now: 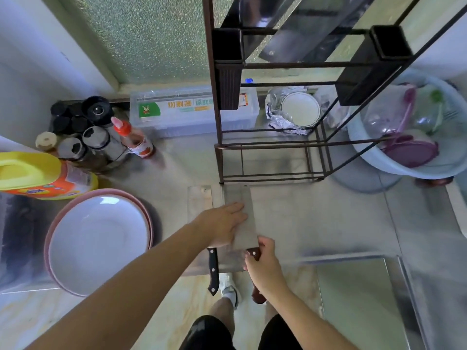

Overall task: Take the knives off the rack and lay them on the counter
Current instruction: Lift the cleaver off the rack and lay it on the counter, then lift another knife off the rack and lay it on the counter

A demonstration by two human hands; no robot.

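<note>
The counter [316, 218] is made of dull grey metal. The cleaver blade [243, 223] is matt metal, its handle [254, 253] shiny brown wood. The rack [273, 147] is made of thin dark metal bars.

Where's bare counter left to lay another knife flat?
Best patch: the open counter right of the brown-handled cleaver, bordered by the rack base behind and the blue basin at far right. Left is crowded: the black-handled cleaver, the plates, detergent jug and bottles. Only a narrow strip lies between bottles and rack.
</note>
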